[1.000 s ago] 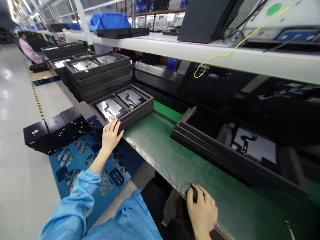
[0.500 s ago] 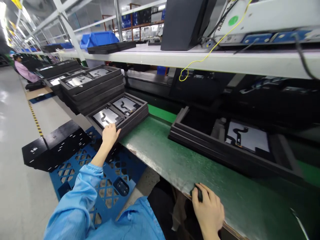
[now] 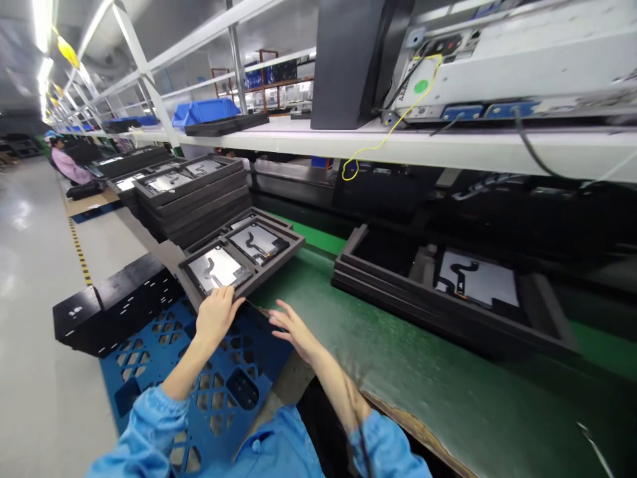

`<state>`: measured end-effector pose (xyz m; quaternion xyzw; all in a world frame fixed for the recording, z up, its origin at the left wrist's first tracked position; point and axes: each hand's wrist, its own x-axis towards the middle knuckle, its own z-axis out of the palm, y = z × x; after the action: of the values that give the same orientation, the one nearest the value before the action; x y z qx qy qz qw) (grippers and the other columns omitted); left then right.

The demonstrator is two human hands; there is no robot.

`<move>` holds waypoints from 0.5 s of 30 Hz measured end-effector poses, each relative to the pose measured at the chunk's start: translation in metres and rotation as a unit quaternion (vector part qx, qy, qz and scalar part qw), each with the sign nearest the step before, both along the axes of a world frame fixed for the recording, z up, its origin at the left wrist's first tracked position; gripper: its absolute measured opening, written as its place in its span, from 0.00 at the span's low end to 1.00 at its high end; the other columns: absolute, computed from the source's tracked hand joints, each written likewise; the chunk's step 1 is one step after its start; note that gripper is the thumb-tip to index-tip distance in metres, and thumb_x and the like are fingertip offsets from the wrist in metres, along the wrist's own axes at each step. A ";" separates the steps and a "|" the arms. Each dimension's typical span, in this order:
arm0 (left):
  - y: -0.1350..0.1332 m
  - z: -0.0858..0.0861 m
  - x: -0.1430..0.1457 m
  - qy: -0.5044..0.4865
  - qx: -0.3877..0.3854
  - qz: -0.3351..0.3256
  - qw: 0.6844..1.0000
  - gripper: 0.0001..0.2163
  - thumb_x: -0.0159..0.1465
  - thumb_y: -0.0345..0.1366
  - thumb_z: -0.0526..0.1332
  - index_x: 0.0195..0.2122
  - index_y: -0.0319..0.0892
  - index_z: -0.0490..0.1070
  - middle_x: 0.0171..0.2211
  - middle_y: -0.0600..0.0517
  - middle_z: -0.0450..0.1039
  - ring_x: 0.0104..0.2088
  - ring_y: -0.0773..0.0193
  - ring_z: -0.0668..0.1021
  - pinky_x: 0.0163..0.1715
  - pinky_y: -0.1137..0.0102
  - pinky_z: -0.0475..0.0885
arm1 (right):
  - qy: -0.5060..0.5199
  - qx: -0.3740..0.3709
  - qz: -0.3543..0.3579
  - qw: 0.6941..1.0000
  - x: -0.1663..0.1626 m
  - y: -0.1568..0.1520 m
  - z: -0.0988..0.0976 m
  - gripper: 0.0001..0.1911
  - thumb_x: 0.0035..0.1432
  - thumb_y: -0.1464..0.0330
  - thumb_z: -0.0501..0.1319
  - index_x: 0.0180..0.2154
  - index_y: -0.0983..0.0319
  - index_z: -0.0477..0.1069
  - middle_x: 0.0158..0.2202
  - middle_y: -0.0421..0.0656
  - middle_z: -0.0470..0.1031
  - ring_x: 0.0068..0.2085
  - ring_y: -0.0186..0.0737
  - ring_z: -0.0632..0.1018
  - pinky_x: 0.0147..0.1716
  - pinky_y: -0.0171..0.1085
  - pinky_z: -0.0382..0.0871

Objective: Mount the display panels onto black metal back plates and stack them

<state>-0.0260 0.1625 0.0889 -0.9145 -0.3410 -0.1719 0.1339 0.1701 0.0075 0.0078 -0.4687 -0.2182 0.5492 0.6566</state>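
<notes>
A black tray [image 3: 271,264] holding two silvery plates with black flex cables is lifted at its near end off the short stack beneath it. My left hand [image 3: 215,315] grips the tray's near corner, thumb on top. Just right of it, my right hand [image 3: 294,327] reaches toward the tray's near edge with fingers spread, holding nothing. A taller stack of the same trays [image 3: 194,192] stands behind. To the right on the green bench [image 3: 348,332] sits another black tray stack [image 3: 442,312] with one plate in its right pocket.
A blue plastic pallet [image 3: 219,385] lies on the floor under my arms, with a black perforated box [image 3: 114,302] on its left end. A white shelf [image 3: 398,143] overhead carries blue bins, a black box and a grey unit with a yellow wire. A person in pink works far left.
My right hand left the small dark object at the bench edge and moved left toward the tray. The top tray has been pulled toward me and tilted up by my left hand.
</notes>
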 end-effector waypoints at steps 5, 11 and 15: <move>-0.074 -0.027 -0.038 -0.066 -0.021 -0.036 0.997 0.11 0.79 0.45 0.57 0.42 0.48 0.73 0.38 0.45 0.77 0.42 0.48 0.79 0.40 0.58 0.73 | 0.171 0.014 -0.014 0.985 -0.016 0.056 0.018 0.26 0.55 0.49 0.75 0.47 0.58 0.75 0.43 0.44 0.82 0.45 0.49 0.84 0.47 0.51 0.83; -0.120 -0.057 -0.074 -0.093 -0.030 -0.093 0.991 0.08 0.76 0.40 0.61 0.37 0.51 0.74 0.33 0.48 0.74 0.34 0.52 0.78 0.35 0.57 0.75 | 0.162 0.008 -0.080 0.983 -0.039 0.000 -0.013 0.23 0.48 0.60 0.80 0.41 0.58 0.76 0.35 0.40 0.83 0.40 0.47 0.84 0.42 0.46 0.84; -0.129 -0.061 -0.081 -0.080 -0.028 -0.124 0.989 0.07 0.76 0.39 0.61 0.39 0.53 0.73 0.31 0.50 0.73 0.32 0.52 0.78 0.32 0.57 0.75 | 0.144 0.016 -0.113 0.983 -0.048 -0.034 -0.020 0.24 0.49 0.59 0.80 0.45 0.56 0.76 0.38 0.42 0.84 0.42 0.50 0.86 0.42 0.49 0.84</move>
<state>-0.1068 0.0333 0.0280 -0.9364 -0.2394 -0.2502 0.0578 0.1223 -0.0268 -0.0121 -0.3954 -0.0758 0.5300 0.7463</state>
